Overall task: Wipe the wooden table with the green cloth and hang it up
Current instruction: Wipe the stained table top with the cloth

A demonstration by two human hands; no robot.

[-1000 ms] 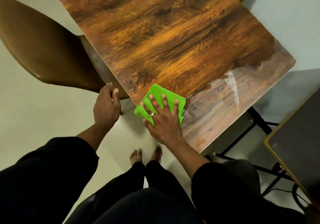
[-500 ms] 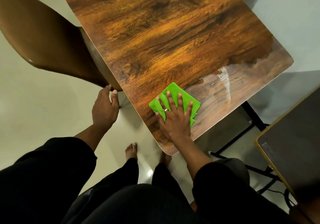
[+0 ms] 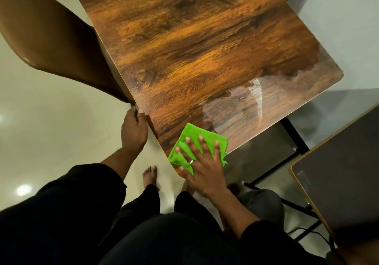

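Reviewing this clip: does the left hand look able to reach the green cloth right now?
Probably yes. The left hand sits at the table edge close to the green cloth, with only bare tabletop between; the right hand pressing flat covers much of it.

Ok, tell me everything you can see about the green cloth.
The green cloth is bright green and soft-looking, like microfibre. It is folded into a rough square, with layered edges showing. It lies flat on the wooden table at its near corner, and its right edge seems to overhang slightly. The right hand presses on it with straight, spread fingers, covering its near part. A streaky smear shows on the tabletop beyond it.
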